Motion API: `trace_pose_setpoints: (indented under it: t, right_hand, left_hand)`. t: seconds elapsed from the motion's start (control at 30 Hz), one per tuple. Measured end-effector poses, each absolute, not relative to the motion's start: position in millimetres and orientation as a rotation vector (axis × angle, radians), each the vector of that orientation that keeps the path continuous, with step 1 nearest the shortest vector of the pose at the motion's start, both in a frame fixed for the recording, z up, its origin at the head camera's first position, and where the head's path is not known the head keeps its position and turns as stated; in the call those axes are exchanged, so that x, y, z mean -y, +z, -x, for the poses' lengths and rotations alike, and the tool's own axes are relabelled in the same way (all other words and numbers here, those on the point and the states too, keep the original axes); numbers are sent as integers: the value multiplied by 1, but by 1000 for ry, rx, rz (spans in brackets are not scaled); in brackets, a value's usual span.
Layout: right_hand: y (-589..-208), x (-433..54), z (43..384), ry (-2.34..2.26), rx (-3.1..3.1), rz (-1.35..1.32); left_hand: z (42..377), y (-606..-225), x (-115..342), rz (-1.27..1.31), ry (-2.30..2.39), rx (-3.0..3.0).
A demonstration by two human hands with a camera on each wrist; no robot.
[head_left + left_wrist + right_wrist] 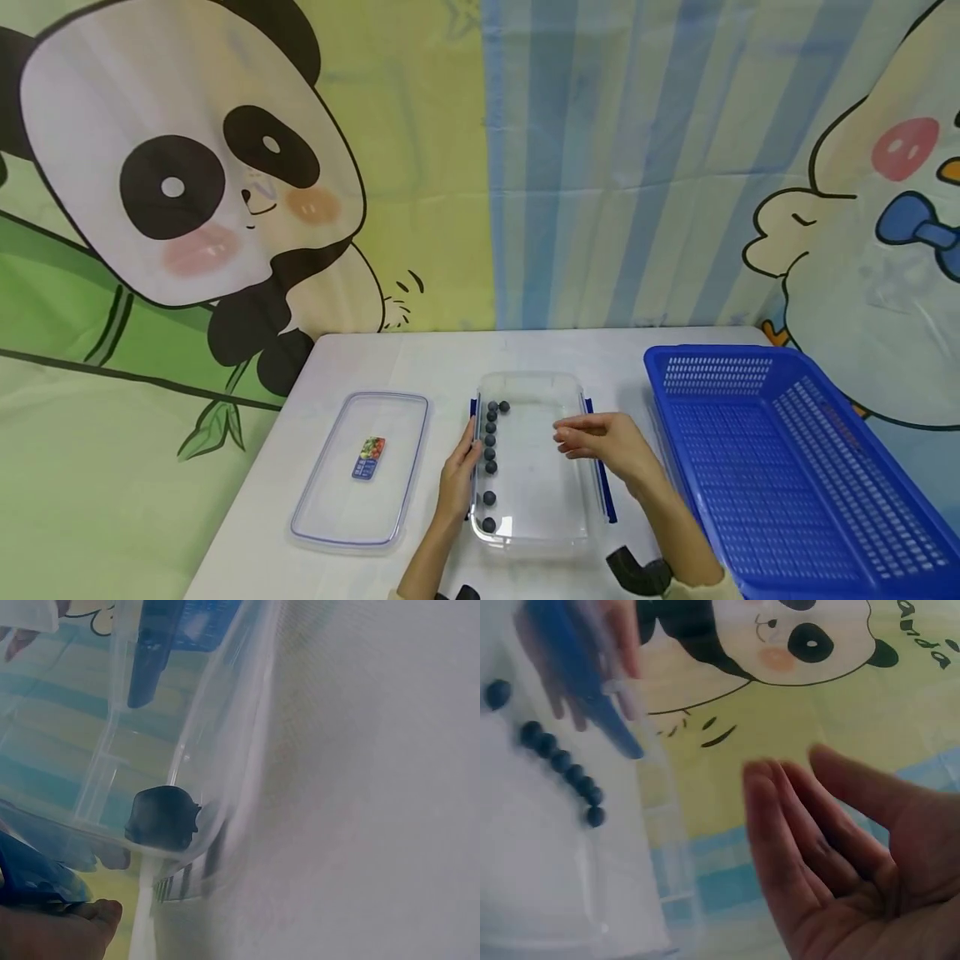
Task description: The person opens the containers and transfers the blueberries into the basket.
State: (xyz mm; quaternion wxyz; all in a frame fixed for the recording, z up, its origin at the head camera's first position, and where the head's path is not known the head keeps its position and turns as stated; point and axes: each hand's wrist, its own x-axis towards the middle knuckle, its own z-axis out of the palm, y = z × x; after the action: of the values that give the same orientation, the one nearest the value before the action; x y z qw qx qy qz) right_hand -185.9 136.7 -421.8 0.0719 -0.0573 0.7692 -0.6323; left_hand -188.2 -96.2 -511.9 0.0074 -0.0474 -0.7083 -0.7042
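A clear plastic storage box (543, 525) with blue side latches stands in the middle of the white table. Several small dark balls (490, 454) lie in a rough line along its left inner wall; one dark ball (163, 817) shows large in the left wrist view. My left hand (454, 483) holds the box's left side by the blue latch (37, 874), part of its fingers hidden behind it. Above the right half of the box hovers my right hand (607, 446), its fingers loosely bent. In the right wrist view nothing shows between thumb and fingers.
To the left lies a clear lid (345, 512) with a blue-tinted rim and a small label (368, 458). A large blue plastic basket (757, 467) occupies the table's right side. Behind the table hangs a printed curtain (427, 167).
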Motion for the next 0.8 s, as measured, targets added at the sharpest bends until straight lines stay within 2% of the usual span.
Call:
trace_pose_setpoints:
  t: [0.1,0.23,0.43,0.6,0.8]
  right_hand:
    - [-391,-119,211,-1571,-2154,454]
    - [-377,-86,252,-1161,-1957,590]
    - [-425,-66,289,-841,-1703,479]
    - [-469,-66,288,-823,-1610,410]
    - [-491,-57,282,-809,-1560,431]
  left_hand:
    - [191,-513,98,126,-2191,2197]
    - [200,-527,99,95,-2216,2183]
    - [206,-536,96,77,-2406,2090]
    - [196,-523,95,93,-2446,2062]
    - [186,-511,98,119,-2298,2124]
